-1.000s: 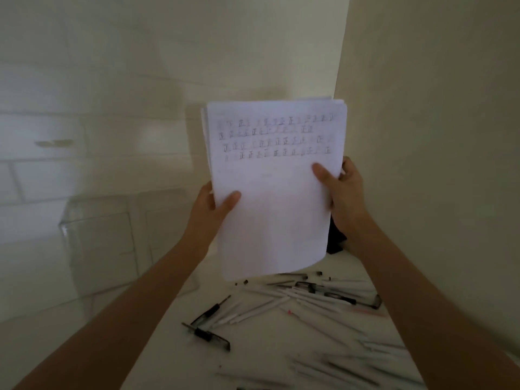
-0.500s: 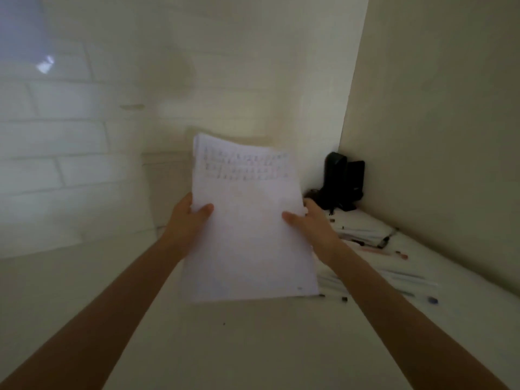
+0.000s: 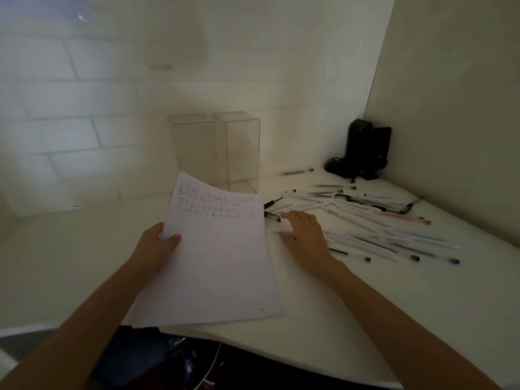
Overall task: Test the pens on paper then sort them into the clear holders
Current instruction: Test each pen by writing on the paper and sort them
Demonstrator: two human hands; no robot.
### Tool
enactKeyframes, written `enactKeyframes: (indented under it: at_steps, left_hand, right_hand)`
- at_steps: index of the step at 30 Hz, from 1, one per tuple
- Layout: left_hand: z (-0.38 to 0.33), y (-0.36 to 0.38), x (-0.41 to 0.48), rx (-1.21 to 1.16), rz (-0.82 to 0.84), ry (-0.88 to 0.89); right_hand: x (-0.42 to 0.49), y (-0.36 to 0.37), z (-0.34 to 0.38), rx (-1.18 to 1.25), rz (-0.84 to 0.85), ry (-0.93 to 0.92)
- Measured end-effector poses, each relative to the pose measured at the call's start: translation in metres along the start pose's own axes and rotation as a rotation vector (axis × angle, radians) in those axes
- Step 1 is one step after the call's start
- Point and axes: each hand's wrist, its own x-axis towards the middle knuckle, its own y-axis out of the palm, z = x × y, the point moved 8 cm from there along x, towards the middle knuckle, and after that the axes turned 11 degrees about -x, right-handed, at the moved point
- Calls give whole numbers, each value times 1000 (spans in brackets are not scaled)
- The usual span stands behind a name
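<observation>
The left hand (image 3: 156, 246) gripped the left edge of the paper (image 3: 222, 257), thumb on top. The sheet's long axis ran from the near edge of the surface (image 3: 394, 305) toward the clear holders (image 3: 216, 147), which stood just beyond its far end, where the written rows were. Just right of the paper, the right hand (image 3: 305, 232) lay released, fingers straight, grasping nothing. Farther right of the paper, the pens (image 3: 365, 220) lay scattered, most with long axes pointing across toward it.

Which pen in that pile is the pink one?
The pink pen on the right side of the pile: pink barrel with a red end, while the rest look white or dark.
</observation>
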Motion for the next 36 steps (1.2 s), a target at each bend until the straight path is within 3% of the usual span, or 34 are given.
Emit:
enactKeyframes:
  at_steps: [3, 12, 15, 20, 26, 36]
  left_hand:
    - [-9, -7, 3, 13, -15, 29]
    - [2, -29, 14, -61, -77, 8]
    - [5, -37, 16, -72, -68, 8]
    - [6, -26, 16, -47, -45, 4]
    - [-5, 26, 10, 33, 75, 0]
    - [-6, 86, 12, 214, 82, 0]
  right_hand:
    - [15, 17, 8, -181, 114, -91]
    - [68, 53, 28, -324, 304, -206]
    - [74, 51, 31, -242, 257, -175]
    - [70, 42, -6, -301, 114, -20]
    - [54, 25, -55, -344, 112, 89]
    - [34, 5, -106, -368, 106, 177]
